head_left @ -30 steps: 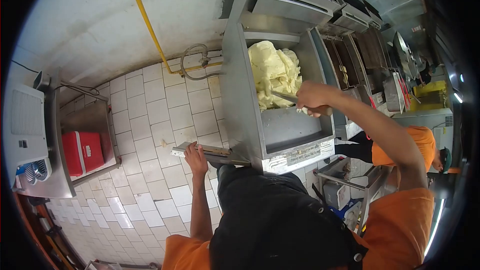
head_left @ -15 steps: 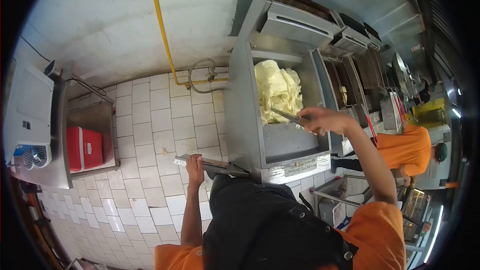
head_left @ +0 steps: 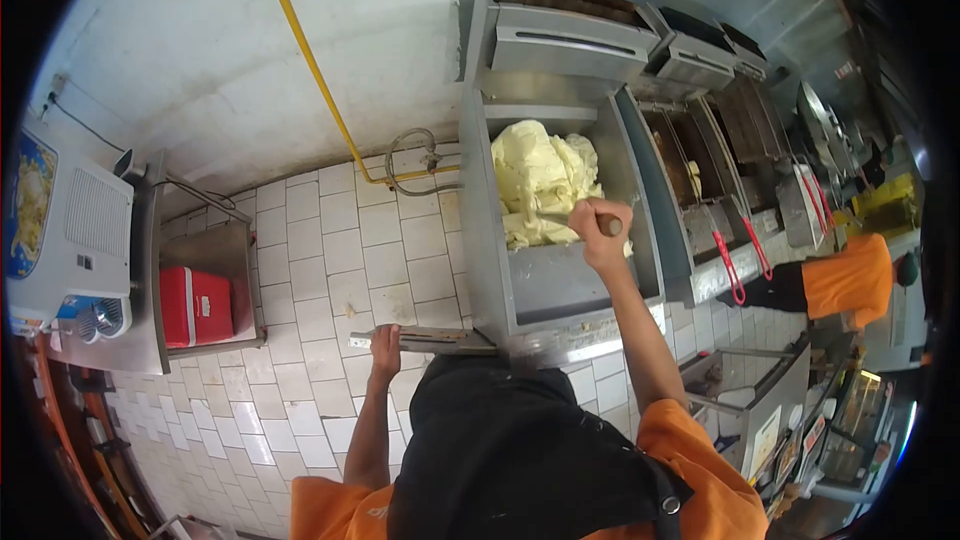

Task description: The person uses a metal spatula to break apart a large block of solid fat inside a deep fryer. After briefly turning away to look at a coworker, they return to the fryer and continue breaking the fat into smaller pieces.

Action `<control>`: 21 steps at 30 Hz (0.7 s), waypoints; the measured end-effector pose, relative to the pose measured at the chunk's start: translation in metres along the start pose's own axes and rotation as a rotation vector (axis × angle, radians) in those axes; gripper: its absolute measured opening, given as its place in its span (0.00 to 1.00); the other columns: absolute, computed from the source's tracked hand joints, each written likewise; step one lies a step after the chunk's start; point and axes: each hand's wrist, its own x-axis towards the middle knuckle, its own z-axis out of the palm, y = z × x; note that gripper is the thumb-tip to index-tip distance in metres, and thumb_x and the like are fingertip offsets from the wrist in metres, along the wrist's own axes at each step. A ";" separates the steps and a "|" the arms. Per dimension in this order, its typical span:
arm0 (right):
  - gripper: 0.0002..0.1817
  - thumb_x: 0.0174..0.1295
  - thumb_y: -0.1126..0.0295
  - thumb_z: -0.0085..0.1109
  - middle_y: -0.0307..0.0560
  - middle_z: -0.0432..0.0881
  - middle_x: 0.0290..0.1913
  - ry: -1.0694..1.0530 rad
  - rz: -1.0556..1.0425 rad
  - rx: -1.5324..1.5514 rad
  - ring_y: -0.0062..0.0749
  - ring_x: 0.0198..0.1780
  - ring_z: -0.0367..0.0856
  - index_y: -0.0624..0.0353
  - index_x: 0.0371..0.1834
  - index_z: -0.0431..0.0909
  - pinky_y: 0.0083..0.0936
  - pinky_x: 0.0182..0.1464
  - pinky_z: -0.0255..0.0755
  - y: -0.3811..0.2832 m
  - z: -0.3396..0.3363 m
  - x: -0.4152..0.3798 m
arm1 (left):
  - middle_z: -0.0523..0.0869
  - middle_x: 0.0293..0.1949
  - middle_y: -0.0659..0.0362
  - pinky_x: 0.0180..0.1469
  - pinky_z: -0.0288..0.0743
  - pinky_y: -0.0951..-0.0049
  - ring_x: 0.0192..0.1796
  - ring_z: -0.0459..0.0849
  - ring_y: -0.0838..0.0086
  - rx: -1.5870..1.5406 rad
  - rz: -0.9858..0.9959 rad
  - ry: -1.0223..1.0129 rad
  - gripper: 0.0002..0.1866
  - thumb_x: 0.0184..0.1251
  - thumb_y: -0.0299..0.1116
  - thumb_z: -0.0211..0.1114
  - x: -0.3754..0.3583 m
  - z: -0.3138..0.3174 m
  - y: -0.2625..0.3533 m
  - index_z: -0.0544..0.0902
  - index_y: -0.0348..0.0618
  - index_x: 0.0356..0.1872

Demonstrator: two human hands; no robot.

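My right hand (head_left: 604, 240) is wrapped round the wooden handle of a knife (head_left: 610, 226). Its blade reaches left into a pale yellow, soft block of fat (head_left: 540, 175), and its far end is hidden there. The fat sits heaped at the back of a steel fryer vat (head_left: 565, 285), whose grey front part shows bare metal. Low on the left, the fingers of my left hand (head_left: 385, 345) are closed over the outer end of a metal door panel (head_left: 440, 341) that sticks out from the fryer's front.
Fryer baskets with red handles (head_left: 728, 265) stand to the right. Beyond them is a person in an orange shirt (head_left: 850, 282). A steel table (head_left: 150, 270) at left has a red cooler (head_left: 197, 307) on its lower shelf. A yellow pipe (head_left: 315, 55) runs down the wall.
My right hand has moved left over the fat, and the knife's handle end now points up toward me. The view has shifted slightly. My left hand keeps its hold on the panel.
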 end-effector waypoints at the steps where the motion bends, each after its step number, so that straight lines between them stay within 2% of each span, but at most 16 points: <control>1: 0.18 0.63 0.78 0.56 0.38 0.67 0.12 0.027 -0.128 0.006 0.21 0.15 0.64 0.64 0.13 0.68 0.22 0.25 0.67 -0.011 -0.004 0.003 | 0.79 0.46 0.47 0.57 0.66 0.59 0.52 0.75 0.52 0.010 -0.011 -0.055 0.21 0.81 0.41 0.40 -0.001 -0.006 0.005 0.79 0.37 0.47; 2: 0.16 0.63 0.79 0.55 0.39 0.70 0.13 0.053 -0.247 0.014 0.20 0.15 0.64 0.64 0.15 0.71 0.21 0.20 0.64 -0.022 -0.008 0.007 | 0.79 0.46 0.47 0.57 0.66 0.59 0.52 0.75 0.52 0.009 -0.027 -0.042 0.21 0.81 0.41 0.40 -0.004 -0.007 0.011 0.79 0.37 0.47; 4: 0.11 0.64 0.81 0.53 0.39 0.69 0.13 0.107 -0.342 0.246 0.19 0.14 0.64 0.63 0.22 0.74 0.22 0.17 0.60 -0.052 -0.027 0.024 | 0.80 0.46 0.46 0.59 0.66 0.61 0.53 0.75 0.53 -0.225 -0.165 0.145 0.22 0.82 0.41 0.40 -0.015 -0.002 0.019 0.80 0.35 0.47; 5: 0.10 0.64 0.80 0.52 0.39 0.68 0.12 0.098 -0.305 0.337 0.19 0.14 0.63 0.63 0.23 0.73 0.21 0.16 0.57 -0.080 -0.038 0.031 | 0.80 0.44 0.44 0.54 0.68 0.57 0.50 0.75 0.48 -0.214 -0.138 0.208 0.21 0.80 0.43 0.42 -0.018 0.000 0.025 0.79 0.35 0.43; 6: 0.10 0.65 0.79 0.52 0.39 0.67 0.12 0.096 -0.273 0.426 0.19 0.13 0.62 0.62 0.24 0.72 0.21 0.15 0.54 -0.108 -0.051 0.039 | 0.80 0.44 0.44 0.54 0.68 0.57 0.50 0.75 0.48 -0.211 -0.146 0.205 0.21 0.80 0.43 0.42 -0.023 -0.001 0.030 0.79 0.35 0.43; 8: 0.16 0.68 0.74 0.50 0.39 0.63 0.11 -0.091 -0.334 0.365 0.19 0.12 0.59 0.57 0.19 0.65 0.22 0.15 0.54 -0.137 -0.084 0.055 | 0.80 0.44 0.45 0.54 0.68 0.58 0.51 0.75 0.49 -0.101 -0.160 0.196 0.22 0.80 0.44 0.43 -0.028 0.001 0.039 0.79 0.36 0.43; 11: 0.19 0.70 0.69 0.48 0.38 0.61 0.10 -0.113 -0.405 0.276 0.20 0.11 0.56 0.54 0.17 0.60 0.24 0.15 0.54 -0.158 -0.113 0.062 | 0.79 0.46 0.46 0.56 0.65 0.53 0.53 0.75 0.51 0.020 -0.246 0.173 0.21 0.80 0.45 0.42 -0.038 0.014 0.037 0.78 0.40 0.47; 12: 0.17 0.70 0.66 0.48 0.41 0.67 0.15 -0.171 -0.423 0.319 0.22 0.13 0.62 0.57 0.21 0.67 0.24 0.17 0.58 -0.154 -0.128 0.062 | 0.79 0.48 0.47 0.57 0.64 0.52 0.54 0.75 0.51 0.104 -0.274 0.184 0.20 0.80 0.46 0.42 -0.043 0.020 0.029 0.78 0.41 0.48; 13: 0.15 0.70 0.66 0.49 0.43 0.71 0.19 0.166 -0.390 0.389 0.23 0.16 0.66 0.57 0.24 0.70 0.23 0.18 0.60 -0.103 -0.136 0.058 | 0.79 0.49 0.48 0.57 0.63 0.50 0.55 0.74 0.51 0.183 -0.153 0.210 0.20 0.80 0.47 0.43 -0.054 0.035 -0.004 0.77 0.43 0.51; 14: 0.14 0.70 0.66 0.49 0.44 0.73 0.21 0.335 -0.361 0.422 0.24 0.17 0.67 0.57 0.25 0.72 0.23 0.18 0.61 -0.071 -0.136 0.055 | 0.79 0.49 0.48 0.57 0.63 0.50 0.55 0.74 0.51 0.189 -0.164 0.207 0.20 0.80 0.47 0.43 -0.060 0.031 0.011 0.77 0.43 0.51; 15: 0.13 0.69 0.66 0.50 0.44 0.74 0.22 0.504 -0.330 0.454 0.24 0.18 0.69 0.58 0.27 0.73 0.22 0.19 0.62 -0.039 -0.136 0.051 | 0.78 0.50 0.47 0.58 0.63 0.50 0.55 0.74 0.50 0.112 -0.267 0.209 0.21 0.79 0.48 0.43 -0.058 0.024 0.036 0.76 0.42 0.51; 16: 0.11 0.69 0.66 0.50 0.45 0.76 0.26 0.382 -0.439 0.004 0.25 0.20 0.71 0.58 0.29 0.75 0.22 0.20 0.63 -0.034 -0.129 0.053 | 0.78 0.50 0.47 0.58 0.63 0.50 0.56 0.74 0.50 0.033 -0.355 0.200 0.22 0.79 0.48 0.43 -0.053 0.022 0.052 0.76 0.41 0.52; 17: 0.11 0.68 0.66 0.52 0.44 0.74 0.24 0.301 -0.433 0.130 0.24 0.19 0.68 0.57 0.28 0.74 0.22 0.20 0.62 -0.044 -0.136 0.060 | 0.77 0.51 0.45 0.59 0.62 0.50 0.56 0.73 0.48 0.055 -0.234 0.169 0.22 0.79 0.49 0.43 -0.060 0.032 0.028 0.75 0.39 0.52; 19: 0.10 0.66 0.68 0.56 0.41 0.70 0.20 0.151 -0.397 0.382 0.22 0.18 0.64 0.55 0.26 0.72 0.22 0.21 0.59 -0.068 -0.149 0.072 | 0.75 0.52 0.42 0.60 0.61 0.49 0.57 0.70 0.47 0.166 -0.314 0.221 0.23 0.78 0.48 0.46 -0.052 0.026 0.068 0.73 0.35 0.53; 20: 0.13 0.66 0.68 0.56 0.38 0.65 0.16 -0.117 -0.443 0.430 0.21 0.16 0.57 0.54 0.23 0.69 0.24 0.19 0.53 -0.104 -0.158 0.071 | 0.74 0.52 0.42 0.61 0.61 0.49 0.58 0.70 0.47 0.242 -0.345 0.240 0.23 0.77 0.48 0.47 -0.056 0.019 0.088 0.73 0.35 0.53; 21: 0.17 0.65 0.71 0.56 0.37 0.60 0.12 -0.098 -0.426 0.432 0.21 0.14 0.55 0.54 0.18 0.63 0.25 0.19 0.52 -0.086 -0.157 0.074 | 0.72 0.52 0.41 0.62 0.59 0.49 0.59 0.68 0.46 0.264 -0.311 0.334 0.24 0.77 0.49 0.48 -0.059 0.025 0.088 0.72 0.34 0.53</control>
